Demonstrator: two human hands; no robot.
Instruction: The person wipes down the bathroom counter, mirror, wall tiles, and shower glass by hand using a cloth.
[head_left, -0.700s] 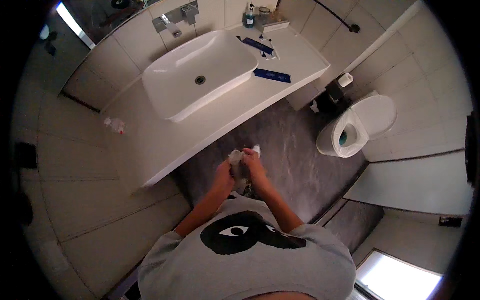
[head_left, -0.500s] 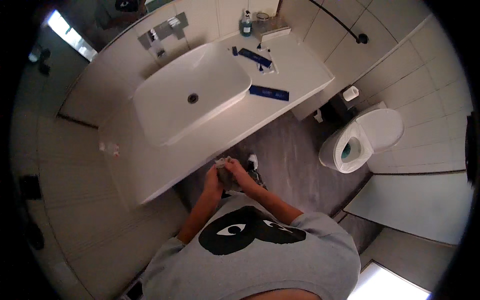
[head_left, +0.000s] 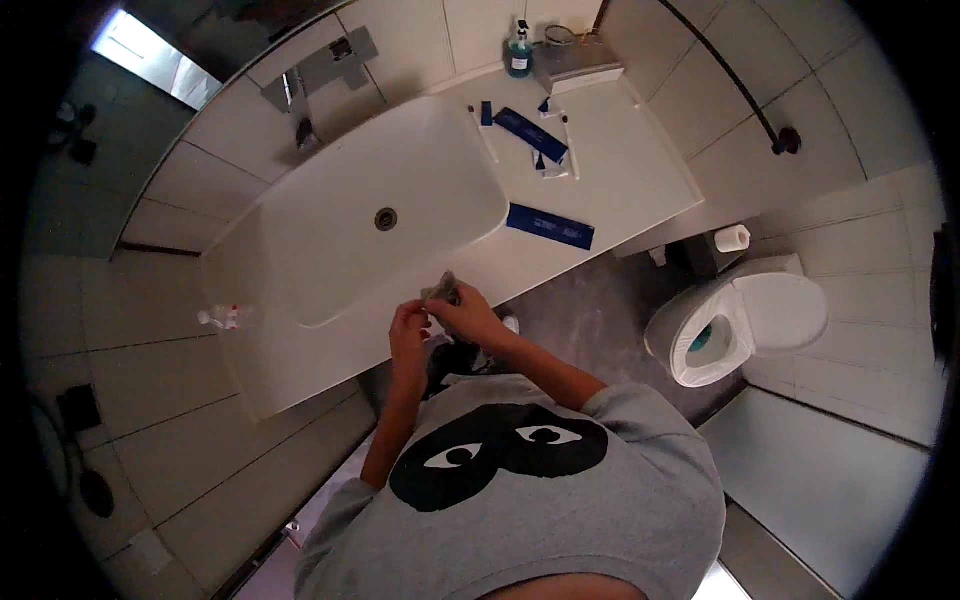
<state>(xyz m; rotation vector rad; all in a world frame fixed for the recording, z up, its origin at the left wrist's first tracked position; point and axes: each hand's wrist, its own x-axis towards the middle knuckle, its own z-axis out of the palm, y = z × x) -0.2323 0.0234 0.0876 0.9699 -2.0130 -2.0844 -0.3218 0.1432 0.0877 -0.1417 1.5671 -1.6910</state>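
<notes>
Fingers point(head_left: 456, 304) of the right hand point(head_left: 470, 318) pinch a crumpled greyish bundle point(head_left: 441, 287) near the front of the worktop point(head_left: 640, 150); the left hand's point(head_left: 406, 328) grip is unclear; light support from both sides suits it.

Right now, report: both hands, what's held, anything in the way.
Right hand: pinching crumpled greyish item. Left hand: close by, grip unclear. Nearest possible obstacle: white counter by the hands.

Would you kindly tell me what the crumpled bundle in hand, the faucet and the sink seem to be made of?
Crumpled bundle: dull, creased, perhaps fabric or paper.
Faucet: likely chromed metal, given bright reflections.
Sink: probably glazed ceramic, from its smooth white surface.
</notes>
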